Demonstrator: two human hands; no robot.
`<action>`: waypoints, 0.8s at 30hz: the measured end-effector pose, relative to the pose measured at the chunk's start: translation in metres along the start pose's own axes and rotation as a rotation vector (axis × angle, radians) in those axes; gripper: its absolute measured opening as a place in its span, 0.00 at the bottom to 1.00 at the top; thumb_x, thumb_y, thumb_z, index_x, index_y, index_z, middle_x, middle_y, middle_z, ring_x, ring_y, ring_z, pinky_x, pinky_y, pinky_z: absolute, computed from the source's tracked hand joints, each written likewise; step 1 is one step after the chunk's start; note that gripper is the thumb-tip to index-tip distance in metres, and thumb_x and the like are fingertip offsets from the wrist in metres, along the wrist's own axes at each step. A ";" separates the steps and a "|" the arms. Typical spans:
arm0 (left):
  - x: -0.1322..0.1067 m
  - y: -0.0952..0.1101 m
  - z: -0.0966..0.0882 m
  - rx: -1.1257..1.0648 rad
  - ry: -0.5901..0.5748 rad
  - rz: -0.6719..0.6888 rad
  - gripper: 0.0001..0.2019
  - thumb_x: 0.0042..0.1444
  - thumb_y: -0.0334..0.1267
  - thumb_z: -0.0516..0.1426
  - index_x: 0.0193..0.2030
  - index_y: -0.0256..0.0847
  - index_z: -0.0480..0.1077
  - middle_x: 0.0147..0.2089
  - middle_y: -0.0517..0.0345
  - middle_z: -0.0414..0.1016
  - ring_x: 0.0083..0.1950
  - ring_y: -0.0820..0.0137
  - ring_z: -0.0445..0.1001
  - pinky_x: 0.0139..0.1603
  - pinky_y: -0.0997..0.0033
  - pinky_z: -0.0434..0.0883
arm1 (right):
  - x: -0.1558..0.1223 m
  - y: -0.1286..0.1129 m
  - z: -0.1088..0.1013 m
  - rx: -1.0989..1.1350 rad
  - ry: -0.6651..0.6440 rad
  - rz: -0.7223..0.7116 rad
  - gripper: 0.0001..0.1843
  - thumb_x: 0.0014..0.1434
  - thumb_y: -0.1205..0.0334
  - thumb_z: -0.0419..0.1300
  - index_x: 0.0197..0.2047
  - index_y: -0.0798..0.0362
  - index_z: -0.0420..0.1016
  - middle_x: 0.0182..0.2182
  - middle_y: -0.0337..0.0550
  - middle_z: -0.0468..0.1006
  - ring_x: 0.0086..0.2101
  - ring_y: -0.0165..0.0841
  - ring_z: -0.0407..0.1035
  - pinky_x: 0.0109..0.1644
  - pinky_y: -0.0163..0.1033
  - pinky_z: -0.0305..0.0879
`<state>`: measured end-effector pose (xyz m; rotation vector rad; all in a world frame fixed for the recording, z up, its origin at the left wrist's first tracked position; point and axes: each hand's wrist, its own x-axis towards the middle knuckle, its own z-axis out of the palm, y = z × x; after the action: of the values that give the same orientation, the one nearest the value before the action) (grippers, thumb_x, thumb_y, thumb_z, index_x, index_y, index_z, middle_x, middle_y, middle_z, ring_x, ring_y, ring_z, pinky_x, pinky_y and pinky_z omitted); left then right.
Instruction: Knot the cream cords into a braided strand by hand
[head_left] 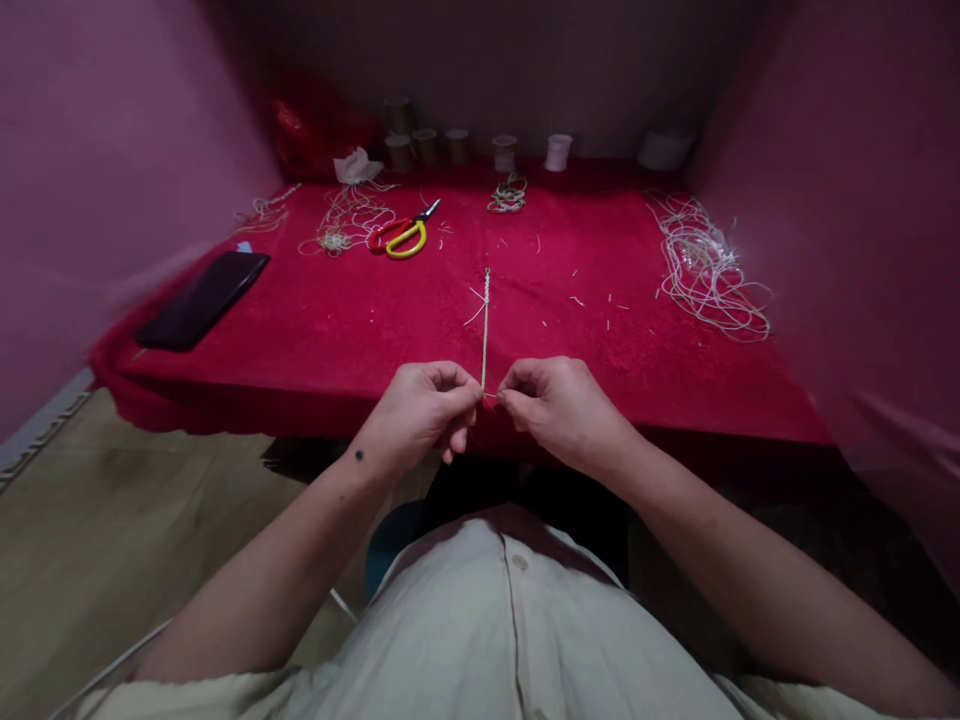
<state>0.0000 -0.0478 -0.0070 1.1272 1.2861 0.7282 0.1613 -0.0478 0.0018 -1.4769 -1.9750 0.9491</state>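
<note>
A thin braided cord (485,335) runs straight from the red cloth toward me, its looped far end lying on the table and its near end between my hands. Two loose white strands stick out to the left partway along it. My left hand (436,405) is closed, thumb and forefinger pinching the cord's near end at the table's front edge. Just to the right, my right hand (559,408) pinches a thin strand coming off that same end. A short stretch of strand shows between the fingertips. The finer knotting there is too small to make out.
Scissors (406,232) with red and yellow handles lie beyond my left hand. A dark phone-like case (204,300) rests at the left. Tangled cords (705,265) lie at the right, another tangle (341,232) at the left. Thread spools (505,153) line the back. Thread scraps dot the red cloth (360,350).
</note>
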 end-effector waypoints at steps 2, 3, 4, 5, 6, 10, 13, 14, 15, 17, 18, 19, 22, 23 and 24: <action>0.002 -0.001 -0.002 -0.043 -0.046 -0.011 0.10 0.52 0.37 0.58 0.24 0.36 0.67 0.16 0.62 0.69 0.11 0.79 0.62 0.09 0.82 0.58 | -0.009 -0.001 0.002 0.013 0.041 -0.013 0.09 0.53 0.71 0.55 0.23 0.56 0.73 0.18 0.38 0.71 0.20 0.25 0.61 0.26 0.31 0.52; 0.002 -0.001 -0.003 -0.072 -0.077 -0.014 0.09 0.53 0.37 0.58 0.25 0.35 0.67 0.16 0.61 0.70 0.11 0.79 0.62 0.09 0.82 0.57 | -0.014 -0.002 0.004 0.034 0.048 -0.025 0.09 0.54 0.69 0.55 0.24 0.56 0.74 0.18 0.38 0.72 0.20 0.25 0.61 0.26 0.31 0.52; 0.002 -0.001 -0.003 -0.108 -0.107 -0.016 0.09 0.53 0.37 0.58 0.25 0.35 0.67 0.16 0.60 0.70 0.10 0.79 0.62 0.09 0.82 0.57 | -0.018 -0.002 0.008 0.058 0.061 -0.040 0.10 0.55 0.68 0.55 0.25 0.56 0.74 0.19 0.39 0.72 0.20 0.25 0.62 0.26 0.32 0.53; 0.002 -0.001 -0.002 -0.145 -0.133 -0.017 0.08 0.54 0.36 0.57 0.26 0.35 0.67 0.15 0.60 0.70 0.10 0.78 0.62 0.09 0.82 0.57 | -0.022 -0.002 0.012 0.075 0.070 -0.055 0.10 0.56 0.68 0.55 0.26 0.56 0.75 0.20 0.39 0.73 0.21 0.26 0.62 0.26 0.32 0.54; 0.002 -0.001 -0.001 -0.177 -0.154 -0.019 0.08 0.54 0.35 0.57 0.26 0.35 0.67 0.15 0.60 0.70 0.10 0.78 0.62 0.09 0.83 0.56 | -0.026 -0.001 0.017 0.089 0.076 -0.070 0.10 0.57 0.68 0.54 0.27 0.56 0.75 0.21 0.39 0.74 0.22 0.26 0.64 0.27 0.31 0.55; 0.000 -0.002 0.004 -0.248 -0.151 0.007 0.06 0.55 0.32 0.56 0.28 0.37 0.65 0.14 0.62 0.70 0.11 0.78 0.63 0.10 0.83 0.57 | -0.033 0.002 0.032 0.132 0.116 -0.087 0.10 0.57 0.70 0.54 0.29 0.55 0.75 0.24 0.41 0.77 0.25 0.28 0.68 0.31 0.32 0.60; 0.000 -0.006 0.008 -0.258 -0.122 0.068 0.06 0.55 0.33 0.57 0.29 0.37 0.64 0.15 0.64 0.68 0.12 0.78 0.62 0.11 0.82 0.60 | -0.035 0.003 0.034 0.176 0.096 -0.135 0.10 0.58 0.71 0.53 0.32 0.55 0.76 0.29 0.40 0.80 0.28 0.29 0.71 0.36 0.33 0.63; 0.000 -0.007 0.008 -0.263 -0.115 0.080 0.06 0.55 0.34 0.57 0.29 0.37 0.64 0.15 0.65 0.67 0.12 0.78 0.62 0.11 0.81 0.60 | -0.035 0.004 0.034 0.182 0.080 -0.146 0.10 0.58 0.71 0.53 0.32 0.54 0.76 0.29 0.40 0.80 0.28 0.29 0.71 0.37 0.33 0.64; -0.001 -0.008 0.008 -0.274 -0.109 0.087 0.06 0.55 0.34 0.57 0.29 0.37 0.65 0.16 0.65 0.67 0.12 0.79 0.61 0.11 0.81 0.61 | -0.036 0.005 0.033 0.185 0.049 -0.155 0.10 0.57 0.72 0.54 0.32 0.54 0.76 0.29 0.40 0.80 0.28 0.29 0.72 0.36 0.33 0.64; -0.002 -0.008 0.008 -0.307 -0.099 0.087 0.05 0.54 0.33 0.58 0.29 0.37 0.65 0.18 0.65 0.67 0.13 0.80 0.60 0.10 0.81 0.61 | -0.036 0.006 0.029 0.193 0.005 -0.156 0.10 0.56 0.72 0.54 0.30 0.54 0.76 0.28 0.41 0.80 0.27 0.29 0.72 0.35 0.33 0.65; -0.003 -0.007 0.007 -0.324 -0.093 0.081 0.05 0.53 0.32 0.58 0.29 0.37 0.65 0.20 0.65 0.68 0.14 0.80 0.60 0.10 0.82 0.61 | -0.036 0.006 0.026 0.207 0.018 -0.138 0.10 0.56 0.72 0.55 0.29 0.55 0.76 0.27 0.41 0.79 0.26 0.28 0.71 0.33 0.32 0.65; -0.004 -0.007 0.007 -0.340 -0.085 0.075 0.05 0.52 0.32 0.59 0.30 0.37 0.65 0.21 0.65 0.68 0.14 0.81 0.60 0.09 0.82 0.61 | -0.034 0.006 0.023 0.236 0.051 -0.107 0.09 0.55 0.71 0.55 0.29 0.55 0.75 0.26 0.41 0.78 0.25 0.28 0.71 0.31 0.32 0.65; -0.005 -0.005 0.005 -0.361 -0.081 0.062 0.06 0.51 0.31 0.59 0.30 0.37 0.65 0.23 0.65 0.68 0.15 0.81 0.60 0.09 0.82 0.61 | -0.025 0.000 0.013 0.418 0.131 0.100 0.08 0.56 0.70 0.54 0.39 0.56 0.72 0.20 0.37 0.72 0.18 0.26 0.66 0.20 0.29 0.62; -0.005 -0.005 0.004 -0.357 -0.092 0.060 0.06 0.52 0.32 0.59 0.30 0.36 0.65 0.22 0.65 0.68 0.14 0.81 0.60 0.09 0.82 0.61 | -0.021 -0.003 0.010 0.514 0.063 0.190 0.09 0.56 0.72 0.53 0.40 0.56 0.70 0.18 0.35 0.70 0.16 0.26 0.65 0.18 0.29 0.60; -0.005 -0.005 0.003 -0.349 -0.108 0.059 0.06 0.52 0.32 0.59 0.30 0.36 0.65 0.20 0.65 0.67 0.14 0.81 0.60 0.09 0.82 0.61 | -0.017 -0.005 0.008 0.616 -0.015 0.266 0.10 0.55 0.73 0.52 0.40 0.56 0.69 0.18 0.35 0.70 0.15 0.26 0.64 0.16 0.29 0.61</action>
<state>0.0014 -0.0544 -0.0102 0.9089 0.9922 0.8854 0.1569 -0.0667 0.0008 -1.3728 -1.3227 1.5148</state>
